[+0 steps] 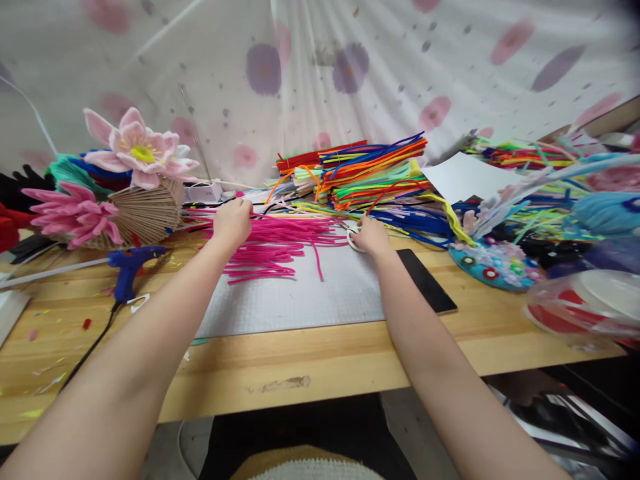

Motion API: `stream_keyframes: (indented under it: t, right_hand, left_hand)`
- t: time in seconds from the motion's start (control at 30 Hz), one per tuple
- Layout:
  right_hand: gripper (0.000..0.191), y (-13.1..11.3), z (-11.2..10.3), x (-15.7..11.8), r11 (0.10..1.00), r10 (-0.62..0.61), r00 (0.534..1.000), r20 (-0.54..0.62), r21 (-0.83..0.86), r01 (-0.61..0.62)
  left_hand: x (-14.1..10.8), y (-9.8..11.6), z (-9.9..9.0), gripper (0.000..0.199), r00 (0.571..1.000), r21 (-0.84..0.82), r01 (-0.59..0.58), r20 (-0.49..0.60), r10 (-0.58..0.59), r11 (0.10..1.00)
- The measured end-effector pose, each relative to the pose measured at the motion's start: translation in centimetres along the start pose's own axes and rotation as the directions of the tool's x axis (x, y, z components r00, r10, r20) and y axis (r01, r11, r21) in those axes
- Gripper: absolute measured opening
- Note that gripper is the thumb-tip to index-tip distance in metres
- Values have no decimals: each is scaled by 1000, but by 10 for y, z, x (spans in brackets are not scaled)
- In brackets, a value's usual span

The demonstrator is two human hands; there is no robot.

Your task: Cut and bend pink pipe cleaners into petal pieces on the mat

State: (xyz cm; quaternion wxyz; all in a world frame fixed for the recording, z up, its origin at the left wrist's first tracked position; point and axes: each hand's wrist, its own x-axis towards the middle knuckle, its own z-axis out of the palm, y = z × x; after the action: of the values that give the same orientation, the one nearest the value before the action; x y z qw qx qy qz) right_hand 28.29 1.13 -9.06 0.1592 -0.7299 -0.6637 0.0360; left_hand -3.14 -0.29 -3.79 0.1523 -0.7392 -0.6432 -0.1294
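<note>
Magenta pipe cleaners (270, 257) lie in a loose bundle on a grey cutting mat (295, 307). At the bundle's left far side is my left hand (233, 223), fingers curled closed; what they hold, if anything, is hidden. My right hand (373, 235) has its fingers closed on the white handle of a pair of scissors (354, 239), just right of the bundle. The blades point left toward the magenta stems and are hard to make out. One magenta stem (319, 263) lies apart, bent toward me.
Colourful pipe cleaner bundles (375, 167) are piled at the back. A blue glue gun (131, 267) and pink fuzzy flowers (137, 147) are on the left. A black flat slab (425, 280), a decorated blue piece (493, 263) and a clear plastic container (585, 303) stand right.
</note>
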Motion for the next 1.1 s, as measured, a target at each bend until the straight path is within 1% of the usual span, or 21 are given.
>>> stream_keyframes:
  t: [0.1, 0.17, 0.23, 0.3, 0.33, 0.37, 0.43, 0.5, 0.53, 0.6, 0.63, 0.67, 0.7, 0.77, 0.8, 0.83, 0.87, 0.93, 0.97, 1.03, 1.1]
  right_hand:
    - [35, -13, -12, -6, 998, -31, 995, -91, 46, 35]
    - [37, -26, -21, -12, 982, -131, 972, -193, 106, 154]
    - [44, -42, -29, -20, 916, -316, 908, -274, 159, 367]
    - [48, -56, -31, -27, 802, -505, 821, -268, 207, 561]
    - [45, -62, -31, -29, 753, -564, 786, -254, 231, 616]
    - [37, -65, -29, -30, 724, -593, 768, -242, 258, 640]
    - [22, -67, -26, -27, 710, -569, 785, -245, 334, 619]
    - [15, -63, -24, -22, 686, -453, 843, -292, 490, 538]
    - [15, -60, -25, -19, 636, -372, 873, -315, 599, 487]
    - [14, -54, -30, -16, 451, -228, 929, -292, 814, 367]
    - [14, -52, -33, -16, 341, -203, 950, -236, 893, 295]
    - [14, -52, -36, -18, 240, -224, 961, -160, 947, 214]
    - [17, -54, -37, -20, 156, -275, 958, -80, 980, 127]
    - [22, -62, -37, -26, 41, -389, 920, 55, 998, -42]
    - [25, -68, -34, -29, 5, -425, 900, 99, 994, -107]
    - [28, -73, -30, -33, -20, -442, 888, 126, 988, -150]
    - [30, -79, -25, -35, -30, -447, 884, 136, 985, -167]
    - [30, -89, -14, -41, 10, -453, 885, 111, 993, -120]
    - [29, -93, -9, -43, 64, -461, 883, 85, 996, -63]
    - [27, -97, -3, -47, 183, -523, 849, 69, 983, 33]
    - [27, -99, 1, -50, 249, -588, 804, 90, 966, 74]
  left_hand:
    - [0, 1, -9, 26, 994, 16, -1, -107, 3, 1000]
    - [-2, 8, -14, 25, 988, 13, -23, -155, 25, 1000]
    - [-7, 21, -20, 24, 979, 2, -75, -191, 74, 997]
    - [-13, 38, -26, 24, 966, -23, -139, -223, 131, 990]
    - [-16, 46, -30, 25, 957, -41, -181, -236, 167, 983]
    - [-19, 53, -33, 25, 948, -65, -228, -244, 206, 972]
    - [-26, 63, -39, 26, 934, -129, -297, -248, 259, 946]
    - [-30, 62, -42, 27, 950, -219, -268, -220, 220, 938]
    - [-32, 59, -42, 27, 968, -273, -217, -187, 169, 937]
    - [-35, 50, -37, 24, 996, -415, -73, -83, 42, 907]
    - [-36, 47, -34, 22, 1000, -512, -10, -15, 2, 859]
    - [-38, 45, -29, 21, 999, -628, 50, 48, -26, 777]
    - [-41, 45, -25, 21, 992, -758, 119, 117, -45, 642]
    - [-47, 52, -15, 21, 944, -912, 327, 325, -51, 247]
    - [-50, 57, -10, 19, 911, -910, 411, 412, 4, 54]
    - [-53, 64, -5, 19, 886, -880, 463, 461, 49, -101]
    - [-57, 70, 1, 19, 867, -843, 496, 494, 66, -211]
    - [-62, 81, 11, 16, 851, -802, 501, 526, 14, -325]
    - [-65, 85, 16, 16, 848, -798, 486, 530, -29, -357]
    - [-68, 90, 23, 16, 851, -787, 461, 523, -47, -411]
    - [-71, 92, 27, 17, 859, -767, 453, 511, -6, -455]
